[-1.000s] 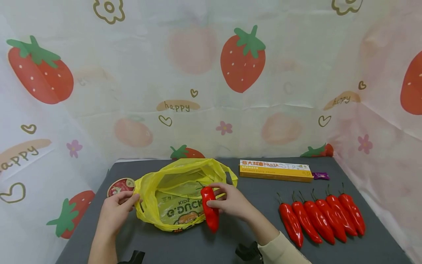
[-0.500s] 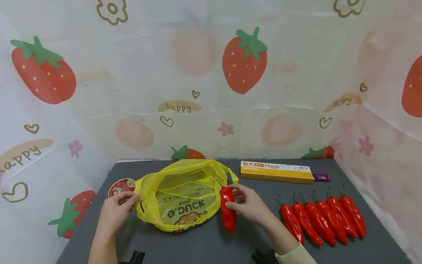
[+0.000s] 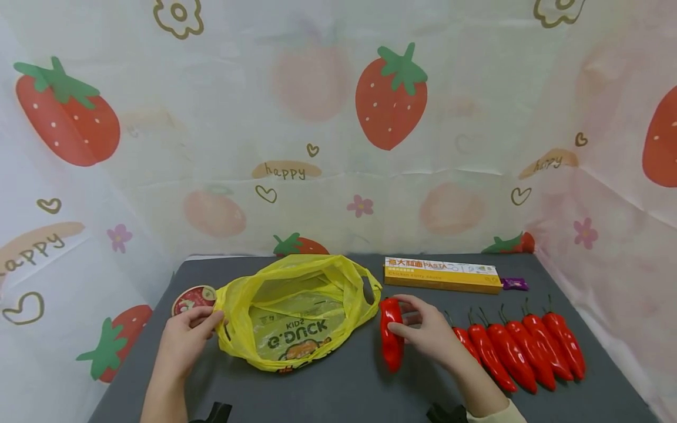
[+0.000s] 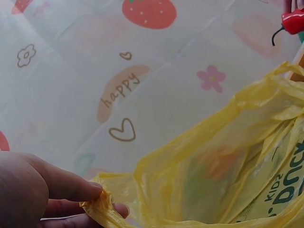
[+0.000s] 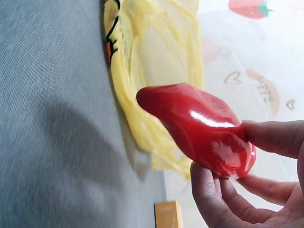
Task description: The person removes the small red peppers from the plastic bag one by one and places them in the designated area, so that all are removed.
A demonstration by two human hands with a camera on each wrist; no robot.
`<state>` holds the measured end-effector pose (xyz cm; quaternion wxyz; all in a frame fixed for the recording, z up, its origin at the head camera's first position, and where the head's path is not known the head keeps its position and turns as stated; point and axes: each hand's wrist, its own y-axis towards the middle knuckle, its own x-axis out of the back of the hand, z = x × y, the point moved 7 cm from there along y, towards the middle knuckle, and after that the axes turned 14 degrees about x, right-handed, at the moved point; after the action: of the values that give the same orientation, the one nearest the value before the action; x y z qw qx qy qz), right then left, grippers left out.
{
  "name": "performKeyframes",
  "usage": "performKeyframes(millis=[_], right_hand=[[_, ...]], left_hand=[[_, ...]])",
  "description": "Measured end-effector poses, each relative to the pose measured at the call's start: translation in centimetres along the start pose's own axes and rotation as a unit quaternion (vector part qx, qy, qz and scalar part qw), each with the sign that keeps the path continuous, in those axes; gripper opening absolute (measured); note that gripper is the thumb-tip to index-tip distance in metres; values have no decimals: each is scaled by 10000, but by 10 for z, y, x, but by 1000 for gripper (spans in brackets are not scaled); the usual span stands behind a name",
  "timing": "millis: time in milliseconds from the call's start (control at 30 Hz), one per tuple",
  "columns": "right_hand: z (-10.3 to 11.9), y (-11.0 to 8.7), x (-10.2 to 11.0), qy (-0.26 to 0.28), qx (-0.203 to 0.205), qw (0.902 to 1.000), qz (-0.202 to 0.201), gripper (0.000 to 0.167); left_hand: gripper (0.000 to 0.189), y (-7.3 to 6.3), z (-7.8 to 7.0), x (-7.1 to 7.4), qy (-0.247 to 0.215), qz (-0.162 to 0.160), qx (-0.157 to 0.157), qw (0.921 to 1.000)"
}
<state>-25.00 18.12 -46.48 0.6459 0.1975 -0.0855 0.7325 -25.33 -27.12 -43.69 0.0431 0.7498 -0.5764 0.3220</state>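
Observation:
A yellow plastic bag (image 3: pixel 298 311) lies with its mouth spread wide on the dark table. My left hand (image 3: pixel 186 336) pinches the bag's left rim between thumb and fingers; the left wrist view shows the bunched plastic (image 4: pixel 107 204) in that pinch. With thumb and fingers my right hand (image 3: pixel 425 329) holds a red chili pepper (image 3: pixel 392 338) just right of the bag. In the right wrist view this pepper (image 5: pixel 199 126) is above the table, apart from the bag, and its shadow falls on the cloth. Several more red chili peppers (image 3: pixel 510 352) lie in a row at the right.
At the back right stands a yellow pasta box (image 3: pixel 443 275), with a small purple packet (image 3: pixel 515 284) at its end. A round red-topped container (image 3: pixel 194 298) sits left of the bag, behind my left hand. A strawberry-print cloth (image 3: pixel 338 147) encloses the back and sides.
My right hand has carried the chili pepper rightward, from in front of the bag's mouth to beside it. The left hand keeps its hold on the rim.

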Motion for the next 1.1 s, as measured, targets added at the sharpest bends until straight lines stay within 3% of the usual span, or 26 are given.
performKeyframes(millis=[367, 700, 1100], right_hand=[[-6, -6, 32, -559, -75, 9983, -146, 66], [-18, -22, 55, -1425, -31, 9898, 33, 65], [-40, -40, 64, -2062, -77, 9784, 123, 67]], left_hand=[[53, 2, 1, 0, 67, -3, 48, 10000], [52, 0, 1, 0, 46, 42, 60, 10000], [52, 5, 3, -4, 70, 77, 0, 9999]])
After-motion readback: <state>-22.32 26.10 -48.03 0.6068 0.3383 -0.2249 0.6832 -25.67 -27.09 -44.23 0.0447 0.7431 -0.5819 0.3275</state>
